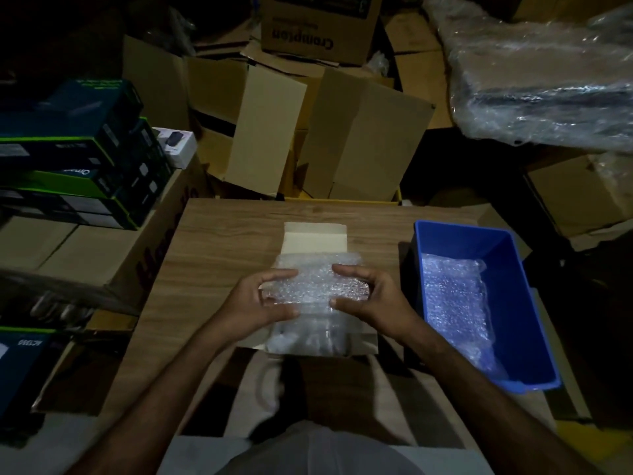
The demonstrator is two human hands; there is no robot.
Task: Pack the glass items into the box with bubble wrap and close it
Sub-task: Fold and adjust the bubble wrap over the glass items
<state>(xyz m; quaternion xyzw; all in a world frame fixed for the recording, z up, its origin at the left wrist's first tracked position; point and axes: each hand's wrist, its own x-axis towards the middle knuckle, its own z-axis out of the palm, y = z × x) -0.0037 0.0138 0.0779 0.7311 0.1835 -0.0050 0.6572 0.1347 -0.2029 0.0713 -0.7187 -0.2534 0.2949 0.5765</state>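
A small open cardboard box [315,240] sits in the middle of the wooden table [219,248], its far flap standing up. Over the box I hold a bundle wrapped in bubble wrap [313,286]. My left hand [260,299] grips its left end and my right hand [368,299] grips its right end, fingers on top and thumbs on the near side. Below the bundle, more bubble wrap and dim glass shapes [305,337] lie inside the box. What the wrap holds is hidden.
A blue plastic bin [513,269] with a sheet of bubble wrap inside stands to the right of the box. Stacked dark product boxes [78,149] and brown cartons crowd the left. Open cartons [359,138] stand behind the table. A plastic-wrapped bundle [548,80] lies at the upper right.
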